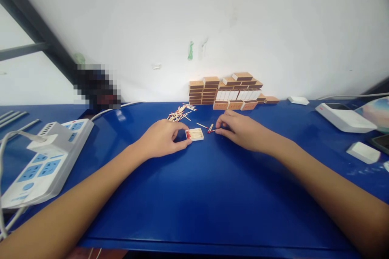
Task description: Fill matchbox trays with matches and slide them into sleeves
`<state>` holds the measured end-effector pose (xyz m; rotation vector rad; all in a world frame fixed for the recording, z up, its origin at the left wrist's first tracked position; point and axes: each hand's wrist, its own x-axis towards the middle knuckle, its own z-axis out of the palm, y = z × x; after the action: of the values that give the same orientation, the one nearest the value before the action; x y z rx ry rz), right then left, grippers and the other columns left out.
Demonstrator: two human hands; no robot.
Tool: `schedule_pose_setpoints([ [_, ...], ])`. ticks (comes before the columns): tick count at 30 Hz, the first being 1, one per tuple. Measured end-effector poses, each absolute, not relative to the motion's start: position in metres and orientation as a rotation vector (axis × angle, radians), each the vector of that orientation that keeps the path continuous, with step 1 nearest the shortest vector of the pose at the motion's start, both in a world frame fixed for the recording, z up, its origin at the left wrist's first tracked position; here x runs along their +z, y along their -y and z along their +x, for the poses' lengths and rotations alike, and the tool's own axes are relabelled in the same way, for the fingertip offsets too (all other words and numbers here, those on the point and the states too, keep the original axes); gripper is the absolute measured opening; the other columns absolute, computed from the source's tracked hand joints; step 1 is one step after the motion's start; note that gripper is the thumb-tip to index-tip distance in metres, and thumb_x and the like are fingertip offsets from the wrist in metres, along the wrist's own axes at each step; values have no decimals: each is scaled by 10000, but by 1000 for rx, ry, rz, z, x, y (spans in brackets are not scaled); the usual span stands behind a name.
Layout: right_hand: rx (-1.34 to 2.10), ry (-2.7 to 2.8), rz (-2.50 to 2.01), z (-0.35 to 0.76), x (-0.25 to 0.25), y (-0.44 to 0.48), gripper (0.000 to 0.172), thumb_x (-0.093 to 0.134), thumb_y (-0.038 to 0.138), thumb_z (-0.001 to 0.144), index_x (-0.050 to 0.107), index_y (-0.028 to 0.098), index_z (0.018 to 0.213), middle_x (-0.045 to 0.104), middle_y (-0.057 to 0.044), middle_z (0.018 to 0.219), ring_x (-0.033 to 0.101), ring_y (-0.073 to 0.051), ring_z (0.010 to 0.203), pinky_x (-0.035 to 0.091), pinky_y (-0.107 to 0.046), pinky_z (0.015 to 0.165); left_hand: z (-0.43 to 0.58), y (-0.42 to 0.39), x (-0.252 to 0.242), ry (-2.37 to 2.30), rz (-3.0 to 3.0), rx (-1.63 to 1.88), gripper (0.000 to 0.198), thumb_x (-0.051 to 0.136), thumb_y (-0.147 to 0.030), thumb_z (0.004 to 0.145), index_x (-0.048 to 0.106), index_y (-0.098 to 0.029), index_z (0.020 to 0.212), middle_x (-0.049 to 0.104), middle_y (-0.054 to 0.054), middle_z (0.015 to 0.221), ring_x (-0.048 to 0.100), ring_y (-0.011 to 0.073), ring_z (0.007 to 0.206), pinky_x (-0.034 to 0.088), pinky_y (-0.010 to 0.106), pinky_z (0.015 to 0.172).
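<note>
My left hand (165, 137) grips the left end of a small white matchbox tray (199, 139), thumb in front and fingers behind. Red-headed matches (195, 133) lie side by side inside it, heads toward the left. To the right, my right hand (235, 128) pinches a match (214, 130) between thumb and fingertips, its red head pointing left. A few loose matches (202, 125) rest on the blue table between the two hands. Behind my left hand lies a jumbled pile of matches (180, 114).
Stacked matchboxes (203, 93) stand against the white wall. A white power strip (57, 162) with a plugged-in charger and cable occupies the left side. On the right are a white device (345, 117) and a small white block (363, 152). The blue table's front edge (194, 245) runs below.
</note>
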<state>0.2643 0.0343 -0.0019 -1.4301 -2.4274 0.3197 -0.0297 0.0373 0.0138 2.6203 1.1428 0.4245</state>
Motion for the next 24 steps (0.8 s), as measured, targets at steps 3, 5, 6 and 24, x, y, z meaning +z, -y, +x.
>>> schedule_pose_setpoints([
  [3, 348, 2452, -1452, 268, -2, -36, 163, 523, 287, 1002, 608, 209, 886, 611, -62, 949, 591, -185, 765, 459, -330, 703, -28, -36, 13, -1135, 2632, 409, 337, 684, -423, 905, 761, -220, 1163, 597, -46, 615, 535, 109, 534, 351, 257, 565],
  [5, 339, 2439, -1425, 266, 0, -35, 172, 512, 290, 1009, 599, 210, 885, 617, -65, 953, 589, -184, 757, 451, -329, 696, -25, -34, 13, -1139, 2630, 406, 333, 682, -422, 907, 759, -220, 1161, 598, -46, 610, 537, 111, 531, 347, 254, 560],
  [6, 321, 2418, -1403, 263, 2, -33, 167, 510, 295, 1014, 601, 210, 903, 620, -66, 963, 589, -184, 761, 448, -329, 698, -24, -33, 13, -1140, 2627, 404, 332, 681, -423, 908, 758, -219, 1159, 596, -47, 606, 536, 111, 528, 345, 253, 557],
  [24, 307, 2440, -1324, 223, 6, -3, 153, 559, 313, 1018, 602, 215, 908, 603, -36, 901, 538, -160, 697, 375, -303, 619, -16, -18, 9, -1078, 2733, 340, 359, 652, -470, 929, 735, -218, 1171, 656, 1, 690, 598, 159, 606, 376, 273, 581],
])
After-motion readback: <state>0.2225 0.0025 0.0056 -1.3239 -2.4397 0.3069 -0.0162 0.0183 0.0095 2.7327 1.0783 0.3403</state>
